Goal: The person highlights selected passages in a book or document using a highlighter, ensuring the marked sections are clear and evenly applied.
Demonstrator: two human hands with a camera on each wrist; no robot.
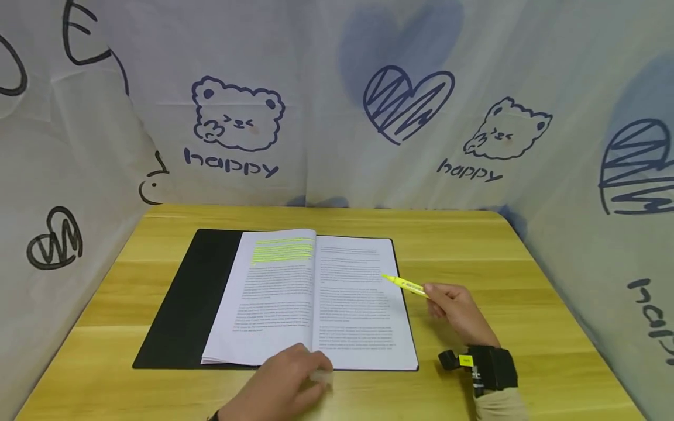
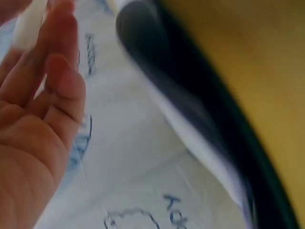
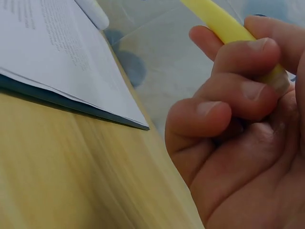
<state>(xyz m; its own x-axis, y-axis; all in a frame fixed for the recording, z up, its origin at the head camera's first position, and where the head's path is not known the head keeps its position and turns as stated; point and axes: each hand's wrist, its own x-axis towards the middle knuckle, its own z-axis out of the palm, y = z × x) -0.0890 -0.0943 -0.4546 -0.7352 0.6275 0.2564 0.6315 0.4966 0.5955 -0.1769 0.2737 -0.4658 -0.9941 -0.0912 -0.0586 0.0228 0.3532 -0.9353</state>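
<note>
An open book (image 1: 355, 304) with printed pages lies on the table. Yellow highlighting (image 1: 281, 250) covers lines at the top of its left page. My right hand (image 1: 458, 307) holds a yellow highlighter (image 1: 411, 286), its tip pointing at the right page's outer edge; whether it touches the paper I cannot tell. In the right wrist view, curled fingers (image 3: 248, 90) wrap the highlighter's rear end. At the book's lower edge near the spine, my left hand (image 1: 286, 380) pinches a small pale piece (image 2: 29, 24), blurred, its kind unclear.
A black folder or cover (image 1: 184, 304) extends left from under the pages. The wooden table (image 1: 474, 245) reaches back to a white cloth (image 1: 321, 128) printed with hearts, bears and "happy". A black wrist strap (image 1: 492, 367) with a small device circles the right wrist.
</note>
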